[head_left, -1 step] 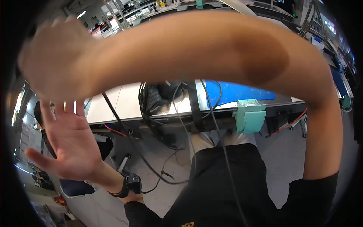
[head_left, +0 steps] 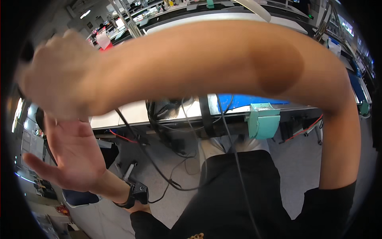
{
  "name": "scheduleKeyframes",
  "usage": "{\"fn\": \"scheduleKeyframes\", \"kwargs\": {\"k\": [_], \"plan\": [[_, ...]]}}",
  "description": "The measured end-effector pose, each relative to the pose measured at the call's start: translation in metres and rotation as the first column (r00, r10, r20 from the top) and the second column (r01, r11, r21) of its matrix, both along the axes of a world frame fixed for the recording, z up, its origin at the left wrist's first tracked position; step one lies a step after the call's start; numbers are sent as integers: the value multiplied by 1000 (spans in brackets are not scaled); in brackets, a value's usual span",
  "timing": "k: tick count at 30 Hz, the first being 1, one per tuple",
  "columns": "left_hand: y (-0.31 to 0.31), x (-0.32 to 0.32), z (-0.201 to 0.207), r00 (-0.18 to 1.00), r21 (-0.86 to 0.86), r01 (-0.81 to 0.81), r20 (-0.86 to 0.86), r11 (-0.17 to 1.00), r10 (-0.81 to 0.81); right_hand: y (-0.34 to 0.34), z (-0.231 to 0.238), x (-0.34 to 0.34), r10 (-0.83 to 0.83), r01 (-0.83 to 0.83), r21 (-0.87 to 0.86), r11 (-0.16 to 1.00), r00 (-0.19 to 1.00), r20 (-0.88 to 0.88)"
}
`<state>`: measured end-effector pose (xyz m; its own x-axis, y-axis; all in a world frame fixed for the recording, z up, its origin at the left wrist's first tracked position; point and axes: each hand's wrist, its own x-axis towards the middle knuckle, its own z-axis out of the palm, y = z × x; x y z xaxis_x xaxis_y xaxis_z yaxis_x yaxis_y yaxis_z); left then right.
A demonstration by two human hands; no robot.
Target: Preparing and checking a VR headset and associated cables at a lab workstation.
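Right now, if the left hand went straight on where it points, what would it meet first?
Probably the right hand, which hides the far end of the left hand; depth is unclear, so the left might pass behind.

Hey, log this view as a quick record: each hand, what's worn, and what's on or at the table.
Left hand: left hand open, palm showing, thumb spread; fingers mostly hidden behind the right hand
Right hand: right hand blurred, nothing visibly held; contact with the left unclear
Right forearm: right forearm crosses in front of the table
Worn: black device on the left wrist
Table: white table
On table: blue mat, partly hidden
Table's front edge: teal box-shaped thing
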<state>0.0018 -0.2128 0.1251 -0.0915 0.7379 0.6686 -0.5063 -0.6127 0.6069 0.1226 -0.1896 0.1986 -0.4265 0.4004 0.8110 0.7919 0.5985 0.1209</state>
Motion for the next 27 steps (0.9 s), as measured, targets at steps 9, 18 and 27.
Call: {"fn": "scheduleKeyframes", "kwargs": {"k": [9, 18, 27], "plan": [[24, -17, -45, 789, 65, -585, -185, 809, 586, -1, -69, -4, 317, -347, 56, 936, 902, 294], [54, -100, -26, 935, 54, 352, -69, 935, -348, 7, -7, 86, 461, -451, -121, 884, 884, 76], [19, -136, -52, 989, -27, 139, 51, 990, -138, 42, -178, 275, -133, 285, -751, 596, 957, 258]]}}
